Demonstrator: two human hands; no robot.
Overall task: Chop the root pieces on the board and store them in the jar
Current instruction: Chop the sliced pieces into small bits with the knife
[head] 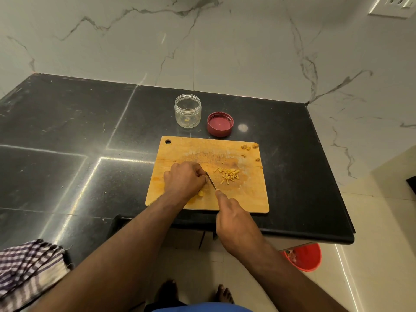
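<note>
A wooden cutting board (180, 149) lies on the black counter. My left hand (184, 179) rests curled on the board over a yellow root piece (200, 193), most of which it hides. My right hand (234, 219) grips a knife (211, 180), index finger along its spine, and the blade stands right beside my left fingertips. A small pile of chopped yellow sticks (229, 174) lies to the right of the blade. Behind the board stands an open clear jar (187, 110) with a few yellow bits at its bottom. Its dark red lid (220, 124) lies upside down beside it.
Brown peel scraps (248, 147) sit at the board's far right corner. A checked cloth (29, 266) hangs at the counter's near left edge. A red bucket (304, 257) stands on the floor to the right. Marble wall behind the counter.
</note>
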